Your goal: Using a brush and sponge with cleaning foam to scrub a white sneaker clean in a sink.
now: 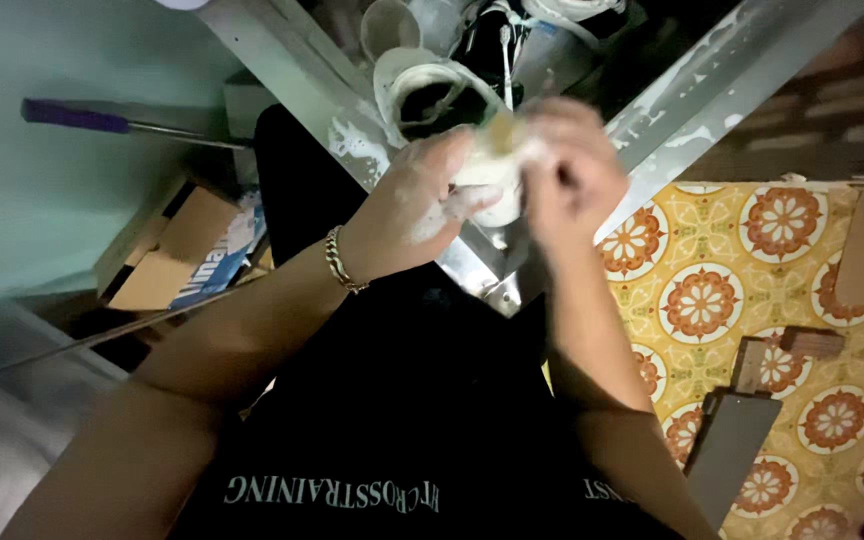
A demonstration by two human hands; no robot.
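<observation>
Both soapy hands pinch a pale cup between them: left hand, right hand. They hover above the sink's near corner, beside a dark bowl.

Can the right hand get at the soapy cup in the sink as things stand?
Probably yes, once it lets go. The right hand is busy with the left hand, both on a small pale item covered in foam. The cup sits just beyond them in the sink, with nothing in between.
</observation>
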